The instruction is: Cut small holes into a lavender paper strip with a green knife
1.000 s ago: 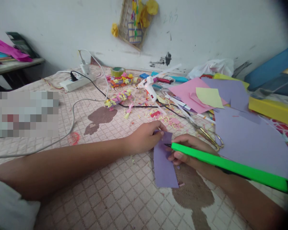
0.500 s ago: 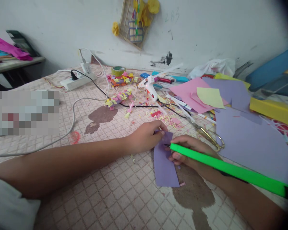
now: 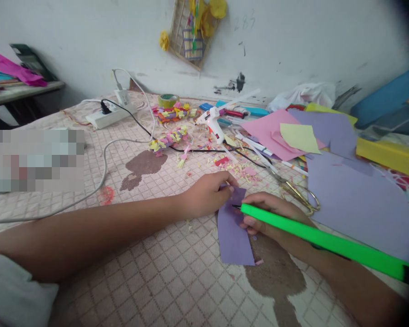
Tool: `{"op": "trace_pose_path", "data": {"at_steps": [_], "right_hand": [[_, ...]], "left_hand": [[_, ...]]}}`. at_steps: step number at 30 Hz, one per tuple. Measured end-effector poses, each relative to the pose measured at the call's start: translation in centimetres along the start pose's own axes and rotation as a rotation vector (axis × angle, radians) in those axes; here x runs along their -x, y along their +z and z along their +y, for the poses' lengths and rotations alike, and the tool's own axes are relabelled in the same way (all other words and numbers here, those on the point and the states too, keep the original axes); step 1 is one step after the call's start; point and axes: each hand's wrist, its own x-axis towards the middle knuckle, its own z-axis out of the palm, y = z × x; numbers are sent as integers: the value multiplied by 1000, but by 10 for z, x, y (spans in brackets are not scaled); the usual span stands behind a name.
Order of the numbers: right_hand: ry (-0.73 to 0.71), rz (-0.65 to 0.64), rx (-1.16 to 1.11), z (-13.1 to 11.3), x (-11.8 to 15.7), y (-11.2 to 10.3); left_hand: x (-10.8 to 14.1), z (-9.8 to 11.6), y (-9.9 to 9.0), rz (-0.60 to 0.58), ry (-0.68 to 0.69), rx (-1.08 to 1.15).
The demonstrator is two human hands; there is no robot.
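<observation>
A strip of purple paper (image 3: pixel 236 243) lies on the patterned tablecloth, near the middle. My left hand (image 3: pixel 209 193) pinches its upper left edge between thumb and fingers. From the right, my right hand (image 3: pixel 269 211) reaches to the strip's right edge, its fingers closed near the thin dark tip of something. A long bright green bar (image 3: pixel 320 236) crosses in front of that hand and wrist and hides part of them. Whether the dark tip belongs to the bar or to a separate tool is unclear.
Gold-handled scissors (image 3: pixel 301 195) lie right of my right hand, beside large purple sheets (image 3: pixel 357 204). Behind are a white glue gun (image 3: pixel 213 125), paper scraps (image 3: pixel 238 168), flower-covered pieces (image 3: pixel 168 138) and tape (image 3: pixel 168 100). A power strip (image 3: pixel 111 116) with cables stands at the back left.
</observation>
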Motion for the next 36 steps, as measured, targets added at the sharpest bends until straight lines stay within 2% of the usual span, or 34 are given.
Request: {"op": "trace_pose_path", "data": {"at_steps": [13,26,36], "right_hand": [[1,7,-2,0,0,1],[0,7,38,2,-2,1],[46,13,-75,-2,-3,6]], "left_hand": [[0,-1,0,10,14,-18],[0,2,0,7,-28,17],[0,3,0,0,-9,-6]]}}
